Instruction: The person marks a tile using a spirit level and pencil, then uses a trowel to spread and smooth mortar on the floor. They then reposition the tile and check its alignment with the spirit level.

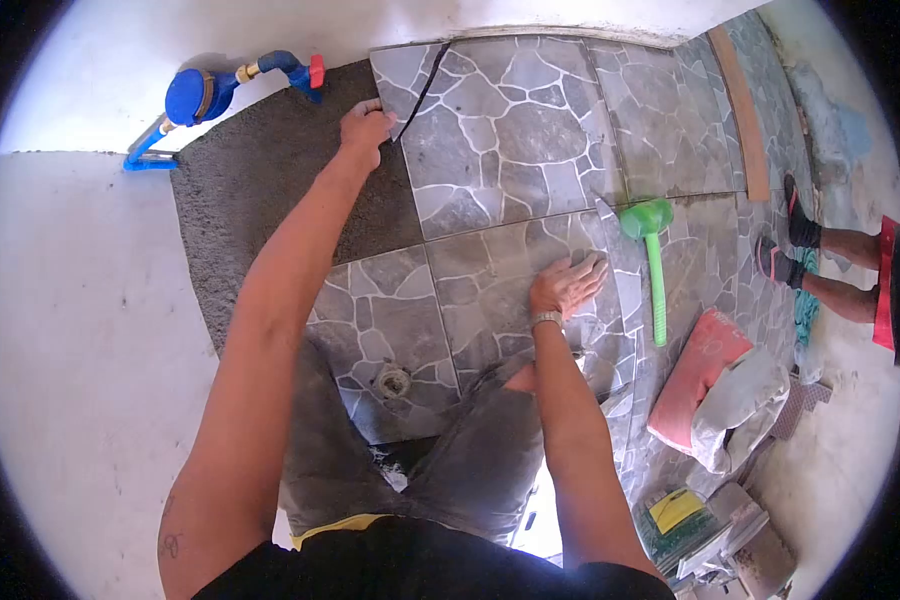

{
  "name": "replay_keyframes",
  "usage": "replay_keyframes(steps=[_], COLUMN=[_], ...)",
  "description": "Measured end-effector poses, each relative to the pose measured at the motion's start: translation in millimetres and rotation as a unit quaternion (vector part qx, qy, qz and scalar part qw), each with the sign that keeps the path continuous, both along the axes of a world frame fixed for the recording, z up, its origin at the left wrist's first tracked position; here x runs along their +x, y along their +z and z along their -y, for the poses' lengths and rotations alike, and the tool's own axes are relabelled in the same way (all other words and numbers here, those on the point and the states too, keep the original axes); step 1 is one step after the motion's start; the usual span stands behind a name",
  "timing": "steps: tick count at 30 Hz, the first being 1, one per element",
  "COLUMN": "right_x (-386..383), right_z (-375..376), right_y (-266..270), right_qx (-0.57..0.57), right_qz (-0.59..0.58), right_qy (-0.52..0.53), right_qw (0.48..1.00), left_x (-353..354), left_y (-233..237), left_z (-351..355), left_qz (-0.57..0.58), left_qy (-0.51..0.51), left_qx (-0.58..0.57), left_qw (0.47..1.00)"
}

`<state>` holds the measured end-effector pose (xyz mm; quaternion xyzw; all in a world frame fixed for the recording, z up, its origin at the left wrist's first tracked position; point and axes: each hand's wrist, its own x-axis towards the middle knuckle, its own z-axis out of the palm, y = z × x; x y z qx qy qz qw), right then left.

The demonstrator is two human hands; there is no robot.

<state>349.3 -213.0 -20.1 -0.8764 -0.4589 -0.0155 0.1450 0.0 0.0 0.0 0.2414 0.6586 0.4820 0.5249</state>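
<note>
My left hand (367, 130) is at the left edge of a grey stone-patterned tile (515, 130) beside the wall, its fingers bent together round something dark and thin. A black line or cord (428, 90) runs across that tile from the wall down to near my fingertips. Rough grey mortar (260, 190) lies left of the tile. My right hand (568, 288) rests flat on a laid tile (480, 270), fingers spread, holding nothing. A green mallet (652, 255) lies on the tiles to its right.
A blue water meter (192, 97) with pipes and a red handle stands by the wall. A wooden board (742, 120), a red and white sack (705, 380) and a drain (393, 381) are on the floor. At the right, another person's legs (835, 265) show.
</note>
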Motion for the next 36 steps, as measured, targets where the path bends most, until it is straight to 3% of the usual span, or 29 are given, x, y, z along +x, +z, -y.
replay_keyframes(steps=[7, 11, 14, 17, 20, 23, 26, 29, 36], right_x=[10.6, 5.4, 2.9, -0.8, -6.5, -4.5, -2.7, -2.9, -1.3], right_z=[-23.5, -15.6, -13.3, -9.9, -5.4, -5.2, -4.6, -3.9, -3.8], right_y=[-1.7, 1.2, 1.0, 1.1, 6.5, 3.1, -0.1, -2.5, -4.8], right_qx=[0.033, 0.017, 0.008, 0.011, 0.007, 0.014, 0.02, 0.015, 0.018], right_qz=[0.03, 0.022, 0.009, 0.015, 0.004, 0.004, 0.022, 0.033, 0.044], right_qy=[0.005, 0.003, 0.002, 0.001, -0.005, -0.002, 0.006, 0.003, 0.009], right_qw=[0.999, 1.0, 1.0, 1.0, 1.0, 1.0, 1.0, 0.999, 0.999], left_x=[14.4, 8.7, 14.2, 3.9, 4.5, 10.8, 9.8, 16.8, 32.8], left_y=[-6.2, -16.1, -5.6, -20.2, -24.4, 0.3, 8.8, 5.0, 17.0], left_z=[-36.0, -38.9, -32.8, -31.4, -29.4, -24.5, -29.1, -39.2, -49.1], left_qz=[0.025, -0.008, -0.048, -0.087, -0.232, -0.424, -0.431, -0.539, -0.526], left_qy=[-0.013, -0.048, 0.007, -0.013, 0.023, 0.002, -0.066, -0.121, -0.168], left_qx=[0.047, -0.004, 0.006, 0.024, 0.041, 0.052, 0.063, 0.066, -0.005], left_qw=[0.999, 0.999, 0.999, 0.996, 0.972, 0.904, 0.898, 0.831, 0.834])
